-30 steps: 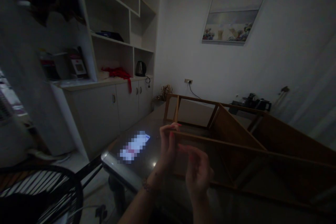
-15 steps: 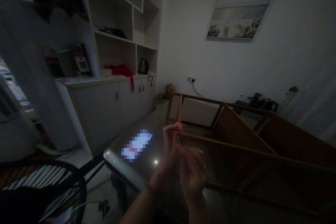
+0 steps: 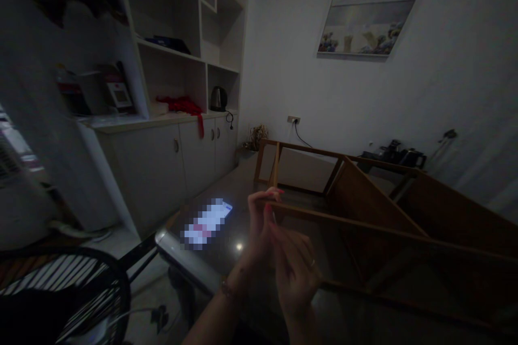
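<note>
A wooden frame (image 3: 364, 194) of rails and slanted panels lies on a dark glossy table (image 3: 190, 264). My left hand (image 3: 259, 226) is closed on the near left corner of the frame's front rail, thumb and fingertips pinching the rail end. Just right of it and lower, my right hand (image 3: 297, 272) pinches a thin pale piece (image 3: 274, 218) and holds its tip against that same corner. The dim light hides what the thin piece is.
A phone (image 3: 208, 222) with a lit screen lies on the table left of my hands. White cabinets and shelves (image 3: 162, 156) line the left wall, with a kettle (image 3: 219, 98) and a red cloth (image 3: 182, 103). A black wire grille (image 3: 65, 291) fills the bottom left.
My right hand has moved up and left from open air to the rail corner, closing its fingers beside my left hand. The view has shifted slightly; the left hand keeps its grip.
</note>
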